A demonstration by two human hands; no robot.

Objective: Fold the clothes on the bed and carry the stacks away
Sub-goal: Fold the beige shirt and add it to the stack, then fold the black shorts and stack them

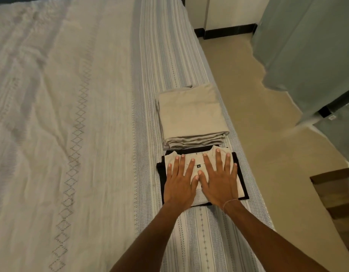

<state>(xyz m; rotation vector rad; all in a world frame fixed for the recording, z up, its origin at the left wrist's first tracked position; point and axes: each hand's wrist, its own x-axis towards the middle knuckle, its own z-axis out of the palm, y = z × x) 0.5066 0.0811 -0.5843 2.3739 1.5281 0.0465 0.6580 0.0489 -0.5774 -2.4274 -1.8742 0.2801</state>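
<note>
Hands (pixel 199 181) flat (fingers spread) on folded shirt (pixel 197 163)

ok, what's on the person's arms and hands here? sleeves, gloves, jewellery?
Both forearms are bare, with no sleeves in view and no gloves. The right hand has a thin, pale chain bracelet at the wrist. The left hand wears nothing; no rings show.
</note>
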